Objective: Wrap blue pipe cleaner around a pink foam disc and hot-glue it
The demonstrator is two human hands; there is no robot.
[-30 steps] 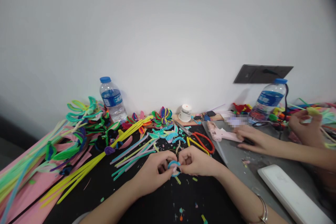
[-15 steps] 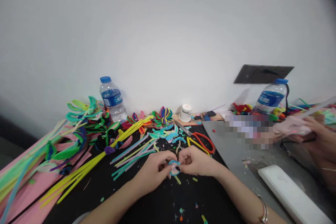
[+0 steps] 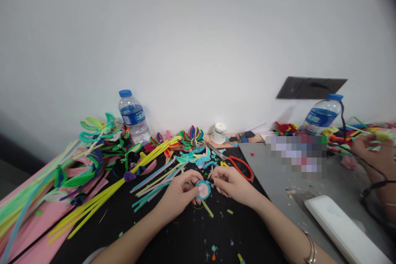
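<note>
My left hand point(image 3: 182, 192) is closed with thumb and fingers on the left edge of a small round pipe-cleaner disc point(image 3: 203, 190). The disc has a blue fuzzy rim and a pale pink and yellow middle, and its face is turned up toward me. At its upper right edge my right hand point(image 3: 230, 183) pinches a blue bit of the rim between thumb and fingertips; a dark nail shows there. A yellow-green pipe-cleaner piece point(image 3: 208, 209) lies just below the disc on the black mat point(image 3: 173, 235).
Red-handled scissors point(image 3: 239, 167) lie beyond my right hand. Left are yellow pipe cleaners point(image 3: 93, 206), loose teal pieces point(image 3: 145, 202) and a water bottle point(image 3: 133, 117). A white tub point(image 3: 219, 133) stands by the wall. Right are a white box point(image 3: 343, 231) and another person's hand point(image 3: 374, 156).
The disc has turned to face me more fully and shifted slightly up and left. My right fingers moved from its face to its upper right edge. The other person's hand no longer holds the pinkish tool.
</note>
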